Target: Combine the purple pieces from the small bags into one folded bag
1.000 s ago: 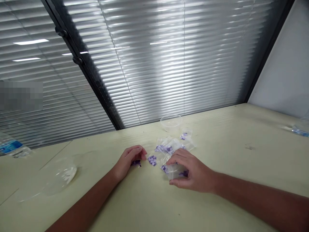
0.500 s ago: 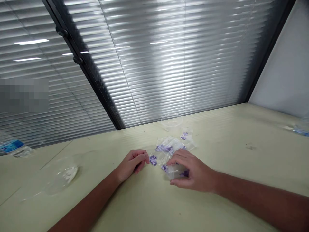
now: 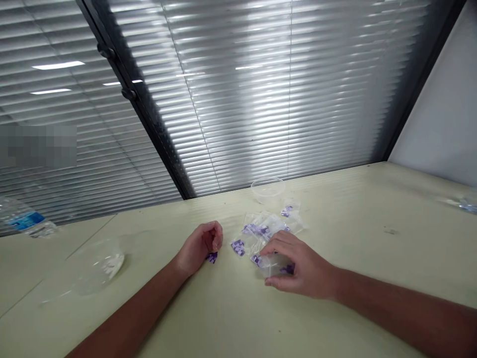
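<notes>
Plastic bag, nearer me than the tub, is grasped in my right hand, presumably for steadiness; left of the tub, my left hand curls over purple pieces, grip unclear from here.

1. The left hand, fingers curled, rests on the table, with purple pieces beside its palm.
2. The right hand holds a clear bag between thumb and fingers.
3. More bags with purple contents lie piled just beyond.
4. A clear bowl stands behind them.
5. At left are a clear container and a blue-labelled bottle.
6. Blinds hang behind the table.
</notes>
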Available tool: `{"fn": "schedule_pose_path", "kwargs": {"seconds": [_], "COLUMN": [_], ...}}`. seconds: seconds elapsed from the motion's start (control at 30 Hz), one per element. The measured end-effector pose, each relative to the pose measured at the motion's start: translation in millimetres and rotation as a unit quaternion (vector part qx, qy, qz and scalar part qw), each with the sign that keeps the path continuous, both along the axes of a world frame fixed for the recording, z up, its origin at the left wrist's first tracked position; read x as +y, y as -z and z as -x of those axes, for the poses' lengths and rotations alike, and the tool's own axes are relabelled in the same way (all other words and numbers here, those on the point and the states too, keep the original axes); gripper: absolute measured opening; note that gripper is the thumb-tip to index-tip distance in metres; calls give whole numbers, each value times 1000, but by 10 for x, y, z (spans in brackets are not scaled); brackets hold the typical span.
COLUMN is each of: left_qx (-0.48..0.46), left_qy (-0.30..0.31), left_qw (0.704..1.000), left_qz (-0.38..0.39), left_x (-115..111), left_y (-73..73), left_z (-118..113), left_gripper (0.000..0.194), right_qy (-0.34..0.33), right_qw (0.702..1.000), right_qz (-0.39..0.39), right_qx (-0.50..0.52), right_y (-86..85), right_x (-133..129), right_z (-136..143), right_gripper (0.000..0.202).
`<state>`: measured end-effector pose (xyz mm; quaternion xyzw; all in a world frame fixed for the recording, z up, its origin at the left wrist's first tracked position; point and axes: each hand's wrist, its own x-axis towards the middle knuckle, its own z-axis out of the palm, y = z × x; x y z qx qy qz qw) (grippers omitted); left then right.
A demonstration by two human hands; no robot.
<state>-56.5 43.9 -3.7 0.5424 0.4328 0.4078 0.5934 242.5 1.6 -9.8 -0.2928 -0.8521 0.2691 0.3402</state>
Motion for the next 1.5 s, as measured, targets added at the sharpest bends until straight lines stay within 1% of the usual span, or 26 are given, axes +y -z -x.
{"fn": "schedule_pose_path", "kwargs": {"seconds": [0.07,0.13,0.17,0.23,0.27,0.3,0.33,0.37,0.4,0.43,0.47,0.5,0.57,0.6,0.63,0.7,0.8,0.97,1.13,1.3,1.4,1.47,1.5], "left_qx": [5,25,40,74,110,167,262,361,458,539,596,636,688,702,710,713,718,709,682,629,592,526,464], "left_qy": [-8,-21,-29,-44,-50,-54,-57,-63,-66,-68,-65,-54,-19,-7,-3,-15,-21,9,4,-3,-27,-78,-115], "left_qw": [1000,999,998,995,990,980,955,917,869,819,780,749,705,692,686,682,677,682,707,754,786,830,863], "left_qz": [-4,-16,-25,-49,-69,-95,-129,-157,-175,-183,-180,-175,-169,-166,-162,-159,-164,-180,-190,-189,-177,-168,-162], "left_x": [2,-2,-7,-26,-43,-64,-91,-123,-159,-200,-244,-291,-389,-436,-479,-540,-551,-455,-430,-415,-409,-459,-507], "left_y": [-18,-73,-123,-267,-351,-432,-501,-550,-572,-568,-539,-490,-359,-291,-226,-124,-44,-21,1,13,13,5,-2], "left_z": [3,20,35,76,101,126,149,169,182,190,193,189,168,151,133,95,65,118,171,257,270,170,77], "left_gripper": [37,37,38,43,44,45,47,50,54,59,63,65,67,67,65,60,50,46,44,42,45,47,48], "right_qy": [3,5,7,11,15,17,19,19,18,15,12,10,8,7,7,6,7,1,6,7,9,9,9], "right_qw": [1000,1000,1000,1000,1000,1000,1000,1000,1000,1000,1000,1000,1000,1000,1000,1000,1000,1000,1000,1000,1000,1000,1000], "right_qz": [-1,-2,0,8,12,17,21,23,23,20,15,10,3,2,4,8,8,-18,-15,-11,-10,-9,-8], "right_qx": [1,3,5,6,6,4,2,0,-2,-4,-5,-5,-4,-4,-6,-10,-11,-2,-6,-16,-16,-13,-10], "right_y": [5,7,8,8,8,7,7,8,9,11,13,16,24,27,31,37,45,39,18,8,11,18,22], "right_x": [2,5,5,3,0,-3,-6,-9,-11,-11,-11,-11,-10,-10,-11,-12,-9,9,6,-12,-12,-10,-8], "right_z": [-4,-8,-11,-17,-20,-21,-22,-22,-21,-19,-16,-14,-10,-9,-9,-9,-5,7,-2,-14,-17,-16,-14], "right_gripper": [43,43,43,41,41,40,40,39,39,39,39,39,38,38,38,36,36,40,40,39,40,40,41]}}
